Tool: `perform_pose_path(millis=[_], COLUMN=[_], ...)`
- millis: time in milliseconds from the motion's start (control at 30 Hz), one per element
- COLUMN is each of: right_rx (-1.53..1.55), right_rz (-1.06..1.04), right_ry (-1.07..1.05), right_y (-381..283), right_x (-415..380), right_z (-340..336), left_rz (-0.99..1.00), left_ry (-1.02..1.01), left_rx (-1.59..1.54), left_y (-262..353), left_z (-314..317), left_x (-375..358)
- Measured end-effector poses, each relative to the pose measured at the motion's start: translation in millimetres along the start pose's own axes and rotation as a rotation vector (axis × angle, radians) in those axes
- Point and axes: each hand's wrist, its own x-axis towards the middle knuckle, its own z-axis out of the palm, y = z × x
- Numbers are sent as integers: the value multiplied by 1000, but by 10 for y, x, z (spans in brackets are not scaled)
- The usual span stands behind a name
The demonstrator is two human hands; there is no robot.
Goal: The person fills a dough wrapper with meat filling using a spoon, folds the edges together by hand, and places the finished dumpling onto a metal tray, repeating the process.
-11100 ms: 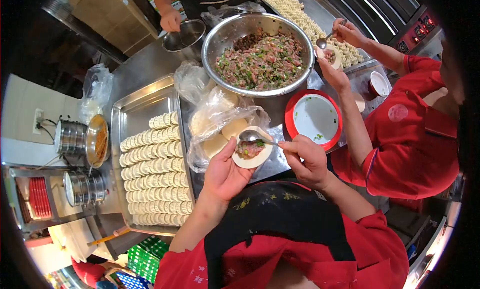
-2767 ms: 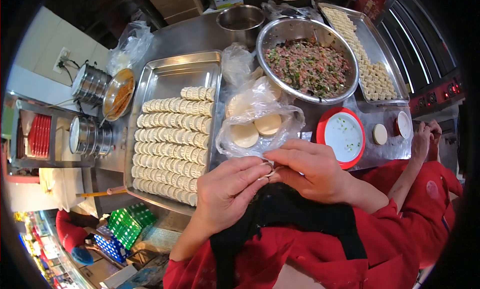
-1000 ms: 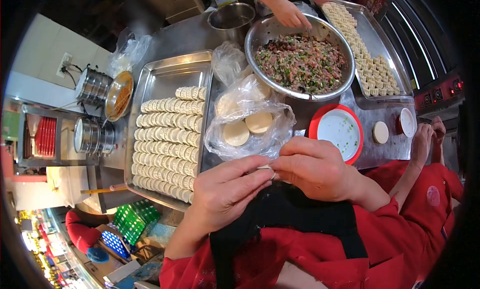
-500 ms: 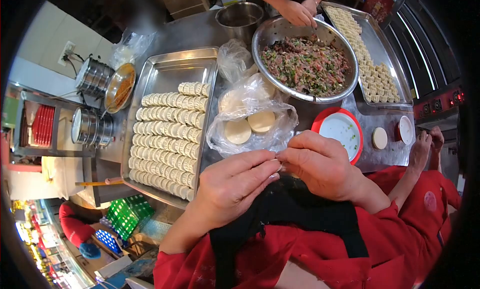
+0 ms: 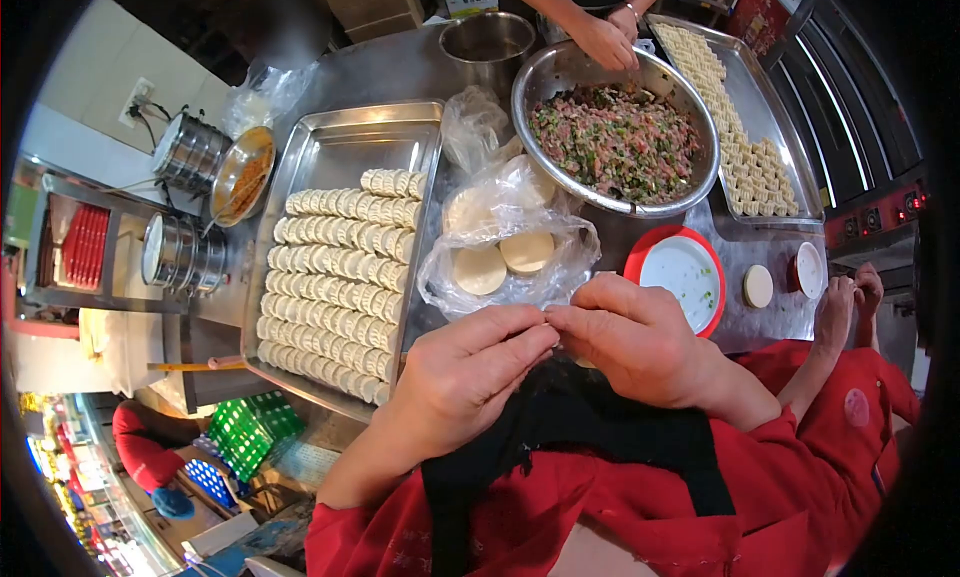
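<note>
My left hand (image 5: 460,372) and my right hand (image 5: 640,342) meet at their fingertips in front of my apron, both closed in a pinch. Between them is a dumpling, almost wholly hidden by the fingers; only a pale edge shows. Just beyond lies a clear plastic bag (image 5: 450,267) with round dough wrappers (image 5: 480,270) in it. Left of my hands, a metal tray (image 5: 350,137) carries rows of pleated dumplings (image 5: 335,282). Behind my right hand stands a red-rimmed white bowl (image 5: 672,267) with green bits inside.
A large steel bowl (image 5: 530,127) of meat and green filling (image 5: 615,142) stands beyond the bag, another person's hands (image 5: 610,39) over its far rim. At the back are a steel pot (image 5: 488,47) and a second tray (image 5: 765,97) of dumplings. Another person's hands (image 5: 850,297) work at right.
My fingertips have shifted slightly along the pinched dumpling and stay together. The whole view has moved a little, and the hands over the filling bowl sit a bit lower.
</note>
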Motion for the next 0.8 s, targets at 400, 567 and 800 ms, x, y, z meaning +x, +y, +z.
perform_pose_path(millis=[400, 567, 800], right_rx=[58, 38, -2], right_rz=[59, -1, 20], right_ry=[47, -6, 61], right_y=[-75, -40, -156], right_x=[73, 49, 108], right_z=[21, 61, 50], left_rz=[-6, 46, 56], left_ry=[42, 32, 206], left_rx=[36, 29, -37], left_y=[6, 0, 15], left_z=[-70, -102, -43], left_x=[-59, -76, -69])
